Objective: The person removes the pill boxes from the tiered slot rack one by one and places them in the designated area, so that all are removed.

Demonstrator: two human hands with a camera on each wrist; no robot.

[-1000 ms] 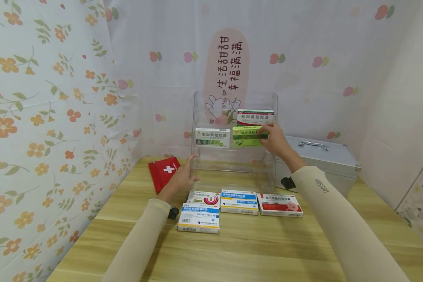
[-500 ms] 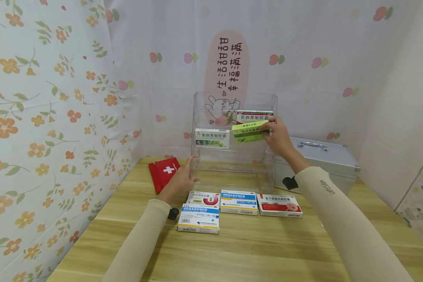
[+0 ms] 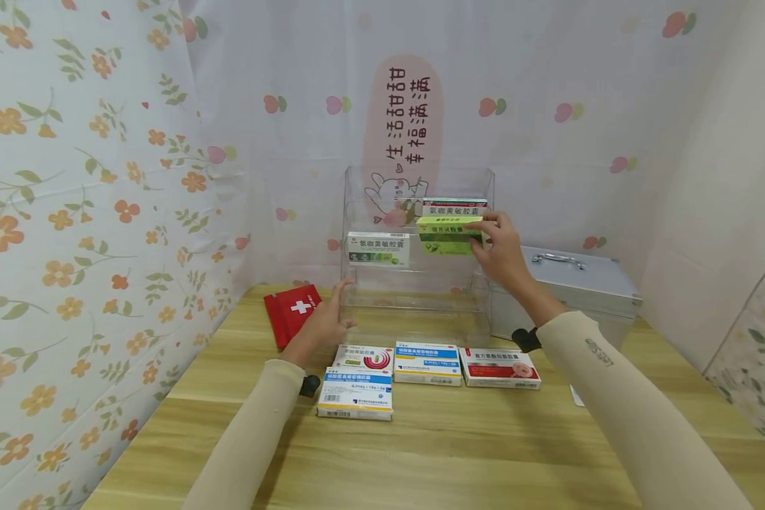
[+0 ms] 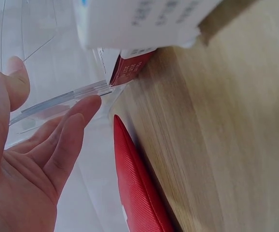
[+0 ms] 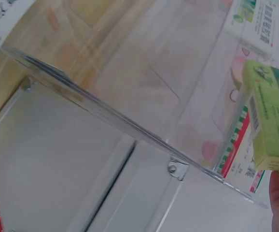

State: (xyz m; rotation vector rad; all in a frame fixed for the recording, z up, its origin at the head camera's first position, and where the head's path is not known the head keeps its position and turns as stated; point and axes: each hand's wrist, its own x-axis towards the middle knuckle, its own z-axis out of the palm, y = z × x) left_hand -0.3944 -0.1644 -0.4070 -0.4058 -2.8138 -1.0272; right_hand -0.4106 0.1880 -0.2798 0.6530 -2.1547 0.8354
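Observation:
My right hand (image 3: pixel 505 253) pinches the right end of a yellow-green medicine box (image 3: pixel 443 237). That box is held at the right of a clear acrylic tiered rack (image 3: pixel 414 301), partly covering a white, red and green medicine box (image 3: pixel 454 207) on a higher tier. In the right wrist view, the held green box (image 5: pixel 273 116) appears above my fingertips. A white and green medicine box (image 3: pixel 378 250) stands upright on the rack's left. My left hand (image 3: pixel 325 320) holds the rack's left side; the left wrist view shows thumb and fingers on either side of the clear panel (image 4: pixel 64 99).
Several medicine boxes lie before the rack: two blue-white ones (image 3: pixel 355 393) (image 3: pixel 428 363), a white and pink one (image 3: pixel 365 357) and a red-white one (image 3: pixel 500 367). A red first-aid pouch (image 3: pixel 290 312) lies left; a silver case (image 3: pixel 567 290) stands right.
The green box has risen off its tier in my right hand, tipped, then turned its front face forward again. My left hand stays at the rack's side. The head view has shifted slightly.

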